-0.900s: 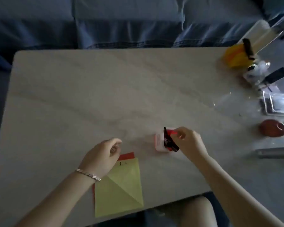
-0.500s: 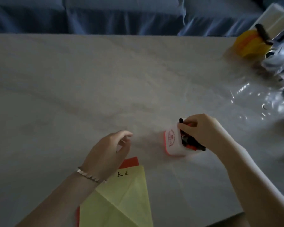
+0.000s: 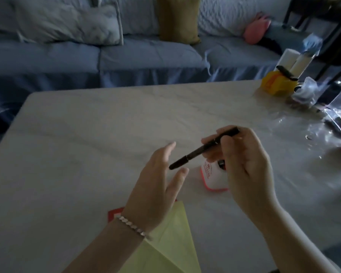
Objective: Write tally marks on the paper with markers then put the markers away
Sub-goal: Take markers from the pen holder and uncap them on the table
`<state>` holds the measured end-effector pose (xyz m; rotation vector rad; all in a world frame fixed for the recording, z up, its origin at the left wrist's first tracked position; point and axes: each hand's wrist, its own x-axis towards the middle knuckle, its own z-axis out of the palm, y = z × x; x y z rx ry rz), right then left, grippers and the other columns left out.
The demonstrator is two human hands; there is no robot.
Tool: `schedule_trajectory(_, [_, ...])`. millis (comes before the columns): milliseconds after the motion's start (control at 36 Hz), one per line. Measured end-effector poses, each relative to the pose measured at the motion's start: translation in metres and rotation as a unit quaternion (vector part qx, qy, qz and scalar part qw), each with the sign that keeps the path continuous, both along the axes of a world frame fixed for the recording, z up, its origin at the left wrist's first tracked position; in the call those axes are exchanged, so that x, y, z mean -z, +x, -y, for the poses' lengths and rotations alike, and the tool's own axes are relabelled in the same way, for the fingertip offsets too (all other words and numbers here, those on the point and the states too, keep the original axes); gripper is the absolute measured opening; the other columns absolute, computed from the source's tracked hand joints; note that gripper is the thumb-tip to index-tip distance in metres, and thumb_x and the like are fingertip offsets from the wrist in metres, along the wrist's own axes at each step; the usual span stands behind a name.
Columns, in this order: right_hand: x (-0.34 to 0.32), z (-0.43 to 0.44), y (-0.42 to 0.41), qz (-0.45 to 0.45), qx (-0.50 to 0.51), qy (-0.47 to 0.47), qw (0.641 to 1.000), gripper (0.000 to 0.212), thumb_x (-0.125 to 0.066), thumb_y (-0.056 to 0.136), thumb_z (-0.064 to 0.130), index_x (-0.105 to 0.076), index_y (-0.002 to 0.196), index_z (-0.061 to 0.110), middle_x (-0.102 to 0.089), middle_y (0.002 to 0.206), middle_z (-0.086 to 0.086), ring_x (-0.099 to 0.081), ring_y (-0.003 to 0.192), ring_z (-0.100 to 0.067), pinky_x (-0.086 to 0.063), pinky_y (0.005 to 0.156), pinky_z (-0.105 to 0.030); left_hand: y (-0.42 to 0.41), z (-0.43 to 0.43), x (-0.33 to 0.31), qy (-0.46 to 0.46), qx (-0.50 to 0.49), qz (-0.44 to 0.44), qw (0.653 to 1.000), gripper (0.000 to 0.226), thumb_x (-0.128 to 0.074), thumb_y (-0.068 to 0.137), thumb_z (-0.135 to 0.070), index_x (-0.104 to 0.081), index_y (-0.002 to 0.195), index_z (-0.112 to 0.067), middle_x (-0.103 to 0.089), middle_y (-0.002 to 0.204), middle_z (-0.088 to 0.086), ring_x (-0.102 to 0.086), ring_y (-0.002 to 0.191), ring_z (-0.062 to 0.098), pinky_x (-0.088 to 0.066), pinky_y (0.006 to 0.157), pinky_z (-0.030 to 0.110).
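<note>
While our left hand [image 3: 158, 186] hangs above the pale marble-look table [image 3: 87, 144] with fingers straight and thumb spread, holding nothing, a corner of a red paper sheet [image 3: 114, 213] shows just left of its wrist. A pale beaded bracelet [image 3: 134, 227] circles that wrist, and the folded yellow-green paper sheet [image 3: 175, 243] lies beneath it. Between our 2 hands slants 1 slim black marker [image 3: 195, 153], its lower end in the gap between the left thumb and fingers; we cannot tell whether it touches them. Our right hand [image 3: 244, 168] pinches the marker's upper half. Below that hand's fingers stands a small white plastic holder with a pink rim [image 3: 213, 178].
</note>
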<state>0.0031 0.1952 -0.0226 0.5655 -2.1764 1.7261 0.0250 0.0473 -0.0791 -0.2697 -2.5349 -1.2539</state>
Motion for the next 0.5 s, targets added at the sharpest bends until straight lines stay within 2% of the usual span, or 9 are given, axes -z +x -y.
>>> schedule_trajectory(28, [0.004, 0.006, 0.008, 0.029, -0.005, -0.043, 0.999, 0.009, -0.045, 0.091, 0.027, -0.052, 0.091, 0.023, -0.070, 0.090, -0.001, -0.068, 0.067, -0.015, -0.052, 0.062, -0.020, 0.007, 0.002, -0.001, -0.008, -0.001, 0.001, 1.000, 0.058, -0.032, 0.085, -0.049, -0.039, 0.132, -0.017, -0.043, 0.115, -0.017, -0.042, 0.110, -0.004, -0.029, 0.092, 0.002])
schedule_trajectory(83, [0.012, 0.018, 0.022, 0.099, 0.000, -0.125, 0.987, 0.008, -0.048, 0.093, 0.023, -0.053, 0.087, 0.020, -0.072, 0.082, -0.001, -0.068, 0.062, -0.017, -0.053, 0.058, -0.022, 0.023, 0.007, 0.002, -0.031, -0.005, -0.003, 1.000, 0.047, -0.033, 0.088, -0.046, -0.051, 0.119, -0.017, -0.048, 0.092, -0.020, -0.050, 0.085, -0.005, -0.039, 0.074, 0.008])
schedule_trajectory(139, [0.019, 0.028, 0.032, 0.181, 0.001, -0.189, 0.965, 0.007, -0.049, 0.091, 0.015, -0.055, 0.087, 0.016, -0.073, 0.074, 0.000, -0.067, 0.060, -0.013, -0.052, 0.055, -0.020, 0.038, 0.013, 0.005, -0.057, -0.019, 0.013, 0.998, 0.032, -0.037, 0.094, -0.039, -0.055, 0.108, -0.016, -0.043, 0.074, -0.019, -0.046, 0.072, -0.008, -0.036, 0.062, 0.007])
schedule_trajectory(194, [0.028, 0.039, 0.040, 0.268, -0.034, -0.201, 0.942, 0.009, -0.054, 0.087, 0.007, -0.059, 0.091, 0.014, -0.072, 0.071, -0.002, -0.067, 0.062, -0.012, -0.053, 0.057, -0.018, 0.051, 0.018, 0.008, -0.054, -0.018, 0.036, 0.998, 0.031, -0.031, 0.095, -0.035, -0.054, 0.108, -0.019, -0.050, 0.081, -0.017, -0.048, 0.077, -0.007, -0.038, 0.066, 0.008])
schedule_trajectory(250, [0.038, 0.049, 0.047, 0.325, -0.078, -0.173, 0.926, 0.007, -0.059, 0.084, 0.007, -0.064, 0.088, 0.009, -0.072, 0.070, -0.005, -0.068, 0.065, -0.014, -0.054, 0.060, -0.019, 0.061, 0.023, 0.009, -0.038, -0.004, 0.061, 0.997, 0.035, -0.029, 0.095, -0.038, -0.052, 0.117, -0.025, -0.057, 0.102, -0.014, -0.052, 0.093, -0.004, -0.041, 0.077, 0.010])
schedule_trajectory(333, [0.049, 0.061, 0.056, 0.343, -0.091, -0.151, 0.923, 0.010, -0.060, 0.084, 0.007, -0.068, 0.079, 0.003, -0.071, 0.068, -0.005, -0.068, 0.064, -0.014, -0.054, 0.059, -0.019, 0.073, 0.030, 0.010, -0.067, -0.020, 0.076, 0.995, 0.035, -0.033, 0.094, -0.029, -0.049, 0.125, -0.025, -0.057, 0.115, -0.008, -0.050, 0.105, 0.001, -0.041, 0.086, 0.014])
schedule_trajectory(389, [0.053, 0.065, 0.060, 0.337, -0.085, -0.155, 0.925, 0.011, -0.060, 0.083, 0.007, -0.068, 0.075, 0.006, -0.070, 0.064, -0.003, -0.066, 0.061, -0.012, -0.053, 0.057, -0.017, 0.079, 0.032, 0.011, -0.076, -0.029, 0.075, 0.994, 0.039, -0.030, 0.092, -0.030, -0.050, 0.125, -0.022, -0.059, 0.114, -0.006, -0.053, 0.104, 0.004, -0.042, 0.086, 0.017])
schedule_trajectory(444, [0.054, 0.067, 0.062, 0.313, -0.084, -0.138, 0.936, 0.013, -0.060, 0.083, 0.005, -0.067, 0.072, 0.006, -0.067, 0.058, 0.000, -0.061, 0.056, -0.008, -0.050, 0.054, -0.017, 0.083, 0.033, 0.010, -0.078, -0.026, 0.063, 0.995, 0.038, -0.027, 0.089, -0.035, -0.054, 0.113, -0.023, -0.062, 0.100, -0.011, -0.056, 0.090, -0.001, -0.042, 0.075, 0.012])
schedule_trajectory(500, [0.054, 0.069, 0.065, 0.284, -0.095, -0.119, 0.947, 0.016, -0.060, 0.083, 0.002, -0.065, 0.068, 0.006, -0.061, 0.050, 0.002, -0.053, 0.049, -0.006, -0.045, 0.050, -0.016, 0.086, 0.036, 0.009, -0.090, -0.032, 0.052, 0.994, 0.030, -0.027, 0.090, -0.040, -0.055, 0.092, -0.030, -0.057, 0.076, -0.018, -0.053, 0.067, -0.003, -0.038, 0.057, 0.010])
